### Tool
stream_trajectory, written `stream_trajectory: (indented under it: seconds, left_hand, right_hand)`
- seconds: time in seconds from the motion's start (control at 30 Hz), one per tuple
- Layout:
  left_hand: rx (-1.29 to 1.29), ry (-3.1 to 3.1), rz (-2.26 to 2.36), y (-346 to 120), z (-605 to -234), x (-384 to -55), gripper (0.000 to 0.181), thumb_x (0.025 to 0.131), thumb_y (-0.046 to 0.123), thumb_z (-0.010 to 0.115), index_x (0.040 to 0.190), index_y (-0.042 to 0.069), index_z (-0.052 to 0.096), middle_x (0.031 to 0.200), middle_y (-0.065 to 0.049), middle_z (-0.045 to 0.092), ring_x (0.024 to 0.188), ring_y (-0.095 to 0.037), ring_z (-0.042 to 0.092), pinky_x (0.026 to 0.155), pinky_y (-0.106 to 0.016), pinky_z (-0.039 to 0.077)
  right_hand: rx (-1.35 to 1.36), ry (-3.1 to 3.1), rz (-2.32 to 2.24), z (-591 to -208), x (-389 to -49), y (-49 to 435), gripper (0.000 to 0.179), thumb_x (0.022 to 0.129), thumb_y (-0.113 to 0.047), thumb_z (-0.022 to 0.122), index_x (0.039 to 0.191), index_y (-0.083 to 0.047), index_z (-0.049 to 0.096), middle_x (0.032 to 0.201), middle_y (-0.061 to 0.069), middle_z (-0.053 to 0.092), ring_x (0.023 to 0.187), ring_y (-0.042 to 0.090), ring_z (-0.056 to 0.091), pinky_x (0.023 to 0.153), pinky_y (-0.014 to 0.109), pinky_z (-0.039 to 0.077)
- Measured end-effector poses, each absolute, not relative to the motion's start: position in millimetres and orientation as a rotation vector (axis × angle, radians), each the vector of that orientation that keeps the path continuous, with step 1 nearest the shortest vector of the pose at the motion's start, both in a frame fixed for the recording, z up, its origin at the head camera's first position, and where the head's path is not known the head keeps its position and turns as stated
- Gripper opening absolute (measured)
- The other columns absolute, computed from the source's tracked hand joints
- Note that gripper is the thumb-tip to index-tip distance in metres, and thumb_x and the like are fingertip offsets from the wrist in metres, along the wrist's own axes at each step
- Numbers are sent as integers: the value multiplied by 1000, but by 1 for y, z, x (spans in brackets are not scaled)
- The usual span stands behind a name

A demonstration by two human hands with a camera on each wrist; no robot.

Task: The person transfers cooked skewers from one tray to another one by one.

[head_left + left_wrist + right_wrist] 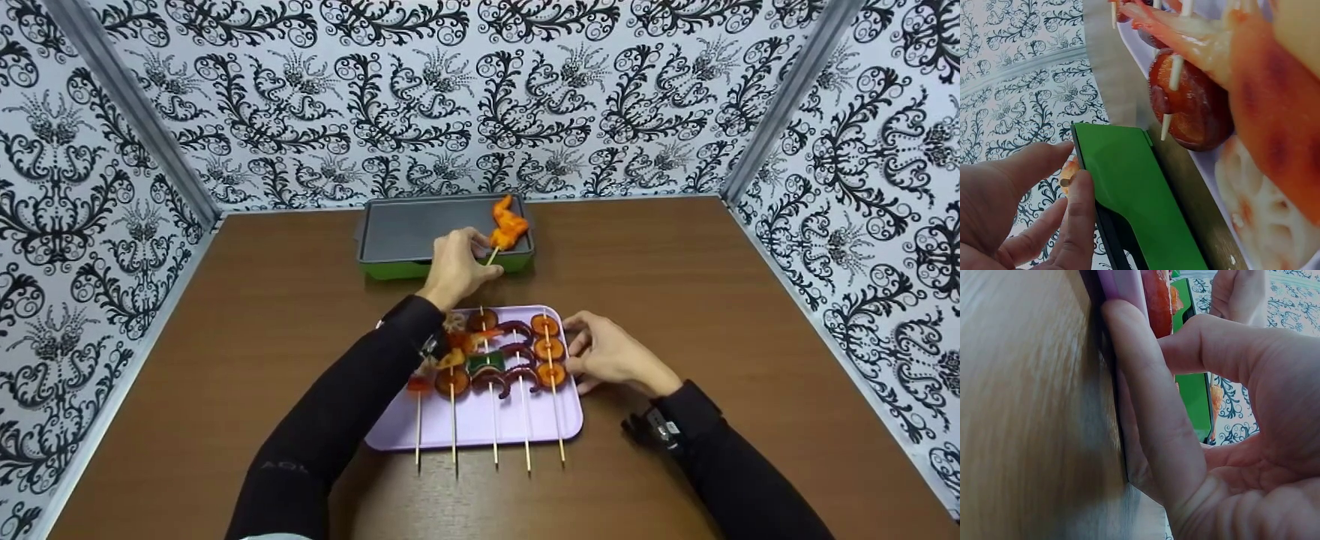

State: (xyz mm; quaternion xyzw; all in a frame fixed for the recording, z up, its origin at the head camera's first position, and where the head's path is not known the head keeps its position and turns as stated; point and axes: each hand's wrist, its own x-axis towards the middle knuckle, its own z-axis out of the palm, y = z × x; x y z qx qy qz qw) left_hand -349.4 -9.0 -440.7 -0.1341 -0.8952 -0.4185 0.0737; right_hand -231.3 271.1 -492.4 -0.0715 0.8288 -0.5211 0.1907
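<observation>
My left hand [457, 266] pinches the stick of a skewer with an orange chicken wing [508, 225], held over the right front corner of a grill pan [431, 225] with a green base. In the left wrist view, the stick's cut end [1065, 182] shows between the fingers. My right hand [619, 352] grips the right rim of a lilac tray [469, 431], fingers beside the skewer of round orange-brown slices [550, 349]. On the tray lie several skewers, including curled purple tentacles [517, 352] and a green piece [486, 364]; the left forearm partly covers the leftmost ones.
A brown wooden table [660, 262] carries the pan at the back and the tray nearer me. Stick ends [529, 465] jut past the tray's front edge. Patterned wall panels [465, 97] enclose the back and both sides.
</observation>
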Motion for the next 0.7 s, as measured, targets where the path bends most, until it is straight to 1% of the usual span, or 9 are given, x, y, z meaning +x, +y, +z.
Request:
stream_trajectory:
  seconds: [0.1, 0.17, 0.27, 0.33, 0.43, 0.57, 0.63, 0.7]
  left_hand:
    - [-381, -2691, -1289, -8, -439, -351, 38, 90, 9, 100, 121, -3, 83, 112, -20, 88, 105, -34, 84, 98, -42, 71]
    - [-367, -2691, -1324, -8, -438, -351, 31, 91, 6, 99, 116, -3, 85, 107, -19, 89, 98, -32, 87, 88, -36, 73]
    - [-331, -2710, -1374, -9, -437, -351, 21, 92, 5, 97, 110, -2, 88, 101, -18, 90, 86, -27, 89, 73, -27, 71]
    - [-298, -2731, -1392, -10, -436, -351, 18, 92, 6, 97, 107, -1, 89, 99, -17, 90, 80, -25, 89, 67, -23, 69]
    - [-240, -2767, -1399, -10, -432, -351, 17, 92, 9, 99, 104, 2, 91, 100, -16, 90, 77, -21, 89, 66, -22, 69]
    - [-209, -2786, -1452, -12, -428, -351, 15, 92, 10, 99, 102, 1, 92, 103, -19, 90, 77, -22, 89, 66, -22, 70]
    - [-195, -2799, -1472, -13, -426, -351, 14, 93, 11, 98, 102, 1, 92, 103, -20, 90, 74, -19, 88, 68, -23, 70]
    - [-176, -2818, -1498, -14, -424, -352, 13, 95, 11, 97, 102, 1, 92, 104, -20, 90, 69, -15, 85, 71, -26, 72]
  right_hand:
    - [-195, 2332, -1458, -493, -232, 272, 73, 96, 4, 79, 161, 7, 48, 112, 17, 67, 83, 20, 76, 69, 40, 75]
    - [-190, 2335, -1451, -493, -232, 272, 73, 95, 4, 79, 161, 7, 48, 112, 17, 67, 83, 20, 76, 69, 41, 75]
    - [-182, 2341, -1440, -494, -233, 272, 74, 94, 5, 79, 161, 6, 49, 112, 18, 67, 83, 21, 75, 69, 42, 75]
    - [-181, 2340, -1437, -494, -233, 272, 74, 94, 5, 79, 161, 6, 49, 112, 18, 67, 82, 21, 75, 69, 42, 75]
    - [-188, 2338, -1444, -494, -232, 272, 74, 94, 5, 80, 161, 6, 49, 112, 18, 67, 82, 22, 75, 69, 42, 75]
    - [-212, 2335, -1458, -493, -231, 271, 75, 93, 4, 79, 161, 9, 48, 110, 17, 69, 81, 21, 76, 68, 41, 75]
    - [-223, 2335, -1462, -492, -231, 271, 76, 93, 3, 79, 161, 10, 47, 109, 17, 69, 81, 21, 77, 68, 40, 75]
    - [-219, 2334, -1466, -492, -231, 271, 76, 93, 3, 79, 161, 10, 47, 109, 17, 70, 81, 21, 76, 68, 39, 75]
